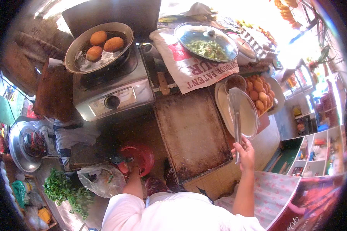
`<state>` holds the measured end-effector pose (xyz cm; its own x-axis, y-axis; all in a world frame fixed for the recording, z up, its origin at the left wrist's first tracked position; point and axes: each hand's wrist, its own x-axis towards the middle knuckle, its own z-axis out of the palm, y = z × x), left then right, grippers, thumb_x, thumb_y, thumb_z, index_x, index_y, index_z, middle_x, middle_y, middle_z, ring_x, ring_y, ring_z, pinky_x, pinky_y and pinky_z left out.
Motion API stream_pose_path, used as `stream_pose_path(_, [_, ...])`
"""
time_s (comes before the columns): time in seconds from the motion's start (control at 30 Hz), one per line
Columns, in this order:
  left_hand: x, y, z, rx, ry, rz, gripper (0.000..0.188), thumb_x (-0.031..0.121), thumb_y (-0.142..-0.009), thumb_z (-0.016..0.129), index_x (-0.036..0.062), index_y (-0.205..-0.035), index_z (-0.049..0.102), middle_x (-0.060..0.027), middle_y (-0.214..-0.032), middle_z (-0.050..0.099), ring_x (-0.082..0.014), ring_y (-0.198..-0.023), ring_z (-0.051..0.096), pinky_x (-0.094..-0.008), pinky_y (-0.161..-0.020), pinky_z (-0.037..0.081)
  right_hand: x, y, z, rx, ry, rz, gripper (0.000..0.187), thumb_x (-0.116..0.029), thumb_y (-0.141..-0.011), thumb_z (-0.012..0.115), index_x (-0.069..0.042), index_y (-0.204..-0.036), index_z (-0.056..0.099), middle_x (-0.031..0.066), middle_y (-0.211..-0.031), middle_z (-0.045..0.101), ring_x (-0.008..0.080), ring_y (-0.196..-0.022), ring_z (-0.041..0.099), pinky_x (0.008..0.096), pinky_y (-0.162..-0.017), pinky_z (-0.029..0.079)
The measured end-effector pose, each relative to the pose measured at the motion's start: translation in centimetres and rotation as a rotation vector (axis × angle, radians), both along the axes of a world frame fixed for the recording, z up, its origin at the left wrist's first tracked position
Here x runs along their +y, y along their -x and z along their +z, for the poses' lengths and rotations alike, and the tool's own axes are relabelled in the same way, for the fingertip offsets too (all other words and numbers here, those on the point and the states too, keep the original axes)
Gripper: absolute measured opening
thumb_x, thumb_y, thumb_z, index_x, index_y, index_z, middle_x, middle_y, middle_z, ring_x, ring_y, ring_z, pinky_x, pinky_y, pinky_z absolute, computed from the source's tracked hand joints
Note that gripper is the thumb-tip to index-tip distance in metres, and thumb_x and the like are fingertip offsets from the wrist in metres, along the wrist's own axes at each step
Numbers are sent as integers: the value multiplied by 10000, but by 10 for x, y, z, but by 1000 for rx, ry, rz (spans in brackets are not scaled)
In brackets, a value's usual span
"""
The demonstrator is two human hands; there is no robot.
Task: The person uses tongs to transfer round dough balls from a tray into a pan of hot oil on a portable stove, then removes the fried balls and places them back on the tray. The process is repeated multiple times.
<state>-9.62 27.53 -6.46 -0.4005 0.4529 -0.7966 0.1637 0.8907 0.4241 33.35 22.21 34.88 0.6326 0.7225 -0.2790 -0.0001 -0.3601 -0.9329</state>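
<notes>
My right hand point(245, 153) is closed around the handle of a pair of metal tongs point(236, 115). The tongs reach over an oval tub point(249, 124) with a smooth pale inside. Just beyond lies a heap of egg-shaped, orange-brown fried pieces point(259, 94), beside a small cup of brown stuff point(235, 82). Low on the left, my left hand point(133, 166) hangs by a red bucket point(145, 156); its fingers are too dark and small to make out. Three similar fried pieces point(113, 44) sit in a wide pan of oil point(71, 57) on a gas stove point(115, 102).
A stained metal tray point(192, 133) lies between stove and tub. Behind it, a lidded bowl of shredded greens point(206, 48) stands on a printed cloth sack point(181, 73), near egg trays point(258, 38). A clear plastic bag point(101, 179) and leafy greens point(67, 190) are at lower left.
</notes>
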Motion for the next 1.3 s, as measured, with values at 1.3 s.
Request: stream_pose_path(1.3, [213,-4,389,714,-581,-853,595,617,-868,539,73,-1062,683,-149,-1053,697,-305,-994,664,-441,-862,511,36,85,32,157,-277,299,506,-149,-870,704,-13,-1313,501,42,-924,613,107,-708,626,218,-548,489])
